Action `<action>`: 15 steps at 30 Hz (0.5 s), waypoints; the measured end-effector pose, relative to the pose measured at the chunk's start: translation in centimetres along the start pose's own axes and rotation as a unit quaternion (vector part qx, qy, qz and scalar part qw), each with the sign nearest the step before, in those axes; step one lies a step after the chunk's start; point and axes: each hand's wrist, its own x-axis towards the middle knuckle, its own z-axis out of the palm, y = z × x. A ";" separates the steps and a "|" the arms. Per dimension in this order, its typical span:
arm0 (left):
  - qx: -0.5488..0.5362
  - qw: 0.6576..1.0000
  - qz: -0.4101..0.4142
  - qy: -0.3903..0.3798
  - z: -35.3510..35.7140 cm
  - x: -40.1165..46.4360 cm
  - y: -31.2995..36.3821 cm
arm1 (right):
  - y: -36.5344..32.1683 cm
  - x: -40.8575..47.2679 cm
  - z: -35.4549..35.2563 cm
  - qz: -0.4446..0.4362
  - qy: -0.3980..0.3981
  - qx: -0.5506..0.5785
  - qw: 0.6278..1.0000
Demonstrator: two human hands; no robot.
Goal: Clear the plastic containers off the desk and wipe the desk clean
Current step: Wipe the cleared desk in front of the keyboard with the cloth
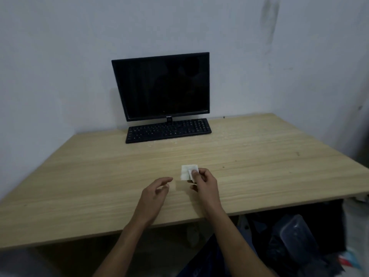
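Head view, looking down over a light wooden counter [99, 176] set against a pale wall. The right hand [203, 182] pinches a small folded white tissue [186, 171] between thumb and fingers, just above the counter's middle. Just beside it, the left hand [154, 193] hovers with loosely curved fingers, holding nothing. At the back stand a dark monitor [161, 86] and a black keyboard [168, 129]. A clear plastic container [295, 234] sits below the counter's right edge.

Small folded white tissue [187, 172] above bare light-wood desk [99, 176], near front edge.
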 end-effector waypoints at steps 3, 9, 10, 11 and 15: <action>-0.009 0.999 0.020 -0.028 1.9 0.3 2.0 | -0.7 -0.5 -3.0 -0.004 0.015 0.029 0.999; -0.008 0.991 0.109 -0.076 7.0 0.8 6.7 | -2.4 -1.3 -9.8 -0.024 0.091 0.057 0.994; -0.012 0.989 0.120 -0.089 8.2 0.8 7.5 | -2.4 -1.5 -11.3 -0.028 0.108 0.060 0.992; -0.018 0.986 0.129 -0.101 9.3 0.8 8.1 | -2.4 -1.7 -12.5 -0.029 0.121 0.061 0.990; -0.032 0.972 0.179 -0.147 13.8 0.7 10.4 | -1.1 -3.1 -17.8 -0.028 0.174 0.065 0.982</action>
